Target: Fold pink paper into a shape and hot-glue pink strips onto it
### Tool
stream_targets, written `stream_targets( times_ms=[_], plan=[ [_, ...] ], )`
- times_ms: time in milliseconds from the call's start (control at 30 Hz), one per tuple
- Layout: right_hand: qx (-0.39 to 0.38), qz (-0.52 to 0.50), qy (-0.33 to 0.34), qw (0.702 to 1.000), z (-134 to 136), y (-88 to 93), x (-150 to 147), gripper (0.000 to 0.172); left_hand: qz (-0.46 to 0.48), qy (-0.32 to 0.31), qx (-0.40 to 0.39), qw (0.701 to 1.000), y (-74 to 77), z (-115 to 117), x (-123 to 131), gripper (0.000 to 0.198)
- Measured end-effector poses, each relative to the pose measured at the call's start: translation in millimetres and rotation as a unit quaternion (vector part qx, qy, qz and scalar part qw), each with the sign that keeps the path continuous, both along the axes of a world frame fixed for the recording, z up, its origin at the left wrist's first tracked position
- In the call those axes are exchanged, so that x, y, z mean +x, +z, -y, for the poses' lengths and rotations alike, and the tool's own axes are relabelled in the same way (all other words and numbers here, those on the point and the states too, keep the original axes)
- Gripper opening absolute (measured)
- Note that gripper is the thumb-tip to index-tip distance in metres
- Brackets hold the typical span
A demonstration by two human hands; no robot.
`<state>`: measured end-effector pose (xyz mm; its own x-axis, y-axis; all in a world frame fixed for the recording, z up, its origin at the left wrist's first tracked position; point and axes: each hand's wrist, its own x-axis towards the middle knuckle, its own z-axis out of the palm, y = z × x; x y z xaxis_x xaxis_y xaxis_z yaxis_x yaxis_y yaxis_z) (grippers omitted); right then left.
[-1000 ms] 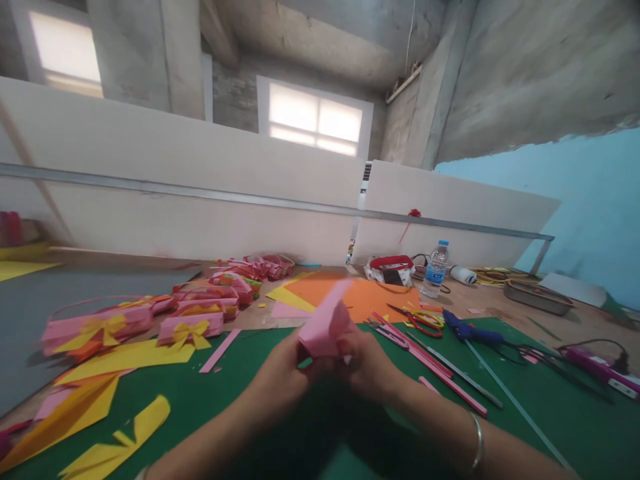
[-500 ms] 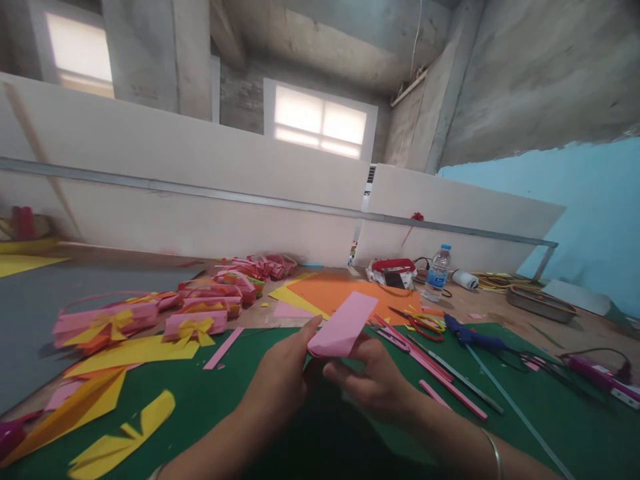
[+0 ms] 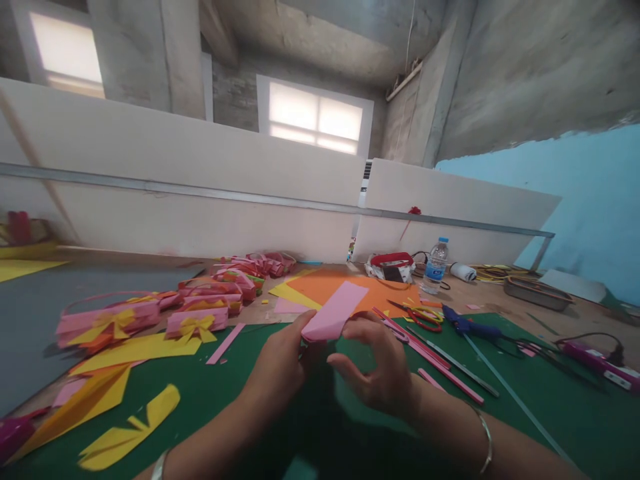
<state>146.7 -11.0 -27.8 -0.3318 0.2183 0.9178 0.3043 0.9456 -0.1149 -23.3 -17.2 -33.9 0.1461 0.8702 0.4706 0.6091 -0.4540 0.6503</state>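
A folded piece of pink paper (image 3: 336, 311) is raised above the green cutting mat (image 3: 220, 407). My left hand (image 3: 280, 367) grips its near left end, thumb along the side and the other fingers mostly hidden underneath. At the paper's right edge is my right hand (image 3: 377, 360), its thumb spread away from its curled fingers. Those fingertips are close to the edge, and I cannot tell whether they touch it. Beyond the paper lie orange sheets (image 3: 395, 297). Pink strips (image 3: 435, 357) and a metal ruler-like strip (image 3: 455, 363) rest right of my right hand.
Pink paper bags with yellow bows (image 3: 197, 323) line the left. A cut yellow paper shape (image 3: 133, 430) lies in front of them. Scissors (image 3: 423, 318), a blue glue gun (image 3: 467, 325) with a cord and a water bottle (image 3: 436, 267) are on the right.
My right hand has loosened, its thumb and fingers opening apart at the paper's edge. The pink paper has shifted slightly left and up, still in my left hand.
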Motion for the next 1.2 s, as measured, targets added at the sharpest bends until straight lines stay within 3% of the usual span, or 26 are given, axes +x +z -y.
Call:
stream_targets(
  times_ms=[100,267,433,600,867,1067,1200],
  plan=[
    [0.026,0.085,0.015,0.996,-5,-0.4,-1,0.041,0.009,-0.014,0.006,1.000,-1.0,0,0,0.037],
    [0.019,0.086,0.004,0.996,-14,-5.4,-5,0.026,0.048,-0.065,0.020,0.996,-1.5,3,3,0.038],
    [-0.074,0.064,0.022,0.995,-11,-7.7,-7,0.019,0.082,-0.080,0.026,0.993,-1.3,2,4,0.042],
    [-0.157,0.014,0.050,0.986,-6,-4.9,-8,0.012,0.082,-0.085,0.035,0.992,-5.6,1,4,0.029],
    [-0.171,-0.013,0.002,0.985,-5,8.2,-2,0.009,0.082,-0.055,0.068,0.993,-3.4,7,4,0.032],
    [-0.148,0.010,-0.010,0.989,-6,8.4,-1,0.008,0.220,-0.055,0.040,0.973,0.5,12,9,0.014],
    [-0.152,0.007,-0.007,0.988,-8,4.7,-1,0.008,0.146,-0.069,0.126,0.979,-1.8,10,7,0.003]
  ],
)
